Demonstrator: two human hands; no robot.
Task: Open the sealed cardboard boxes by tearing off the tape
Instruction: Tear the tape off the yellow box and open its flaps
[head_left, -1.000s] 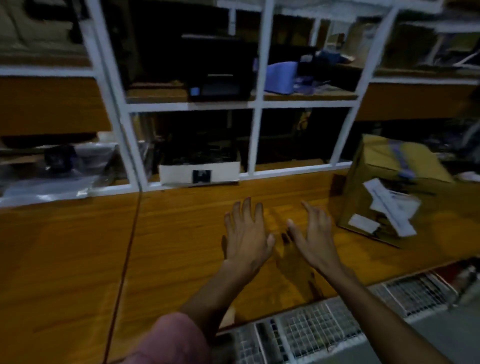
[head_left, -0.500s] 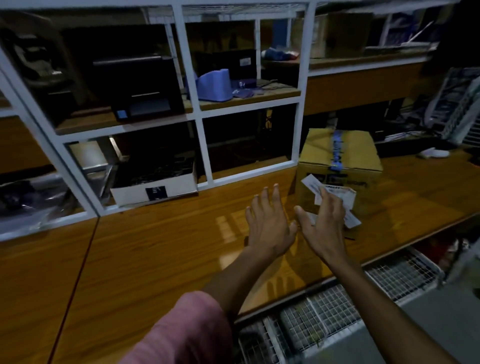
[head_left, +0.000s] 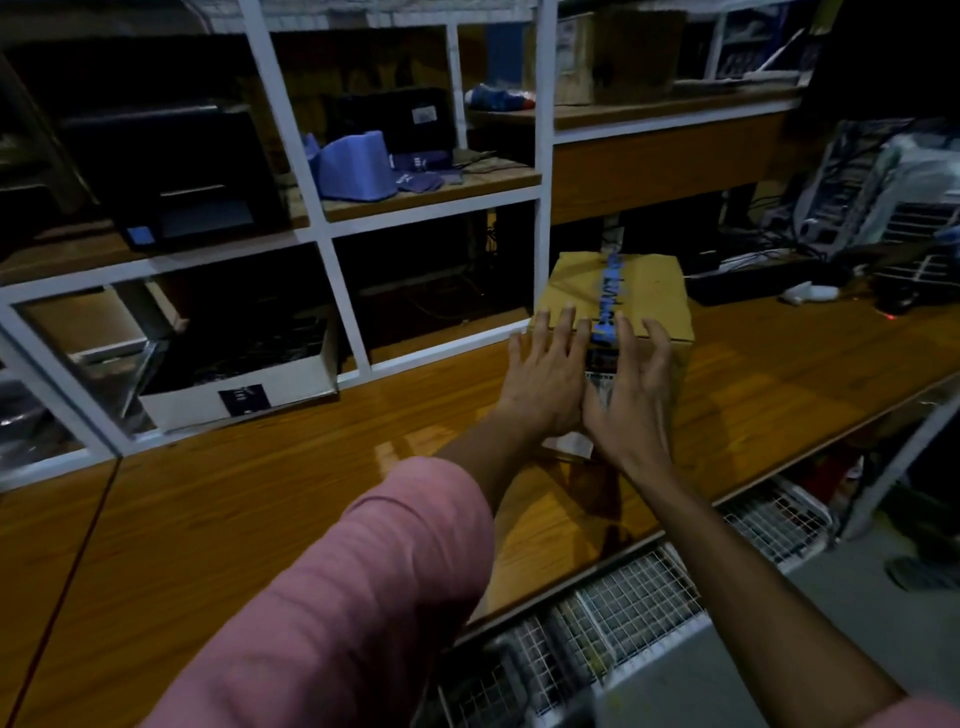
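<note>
You see a tan-yellow cardboard box (head_left: 644, 296) right of the frame's centre, with a blue printed tape (head_left: 609, 296) running down the middle of its top; the print is too blurred to read. On its front face sits a white label (head_left: 571, 442), mostly hidden. The counter (head_left: 260, 493) across the middle is glossy orange-brown wood with streaked grain. In the lower left, your sleeve (head_left: 363, 597) is plain pink. The shelf frame (head_left: 332, 270) in the upper half is white, and a blue folded item (head_left: 358, 166) lies there.

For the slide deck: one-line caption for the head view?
Both hands, left hand and right hand, reach the taped cardboard box on the wooden counter.
</note>
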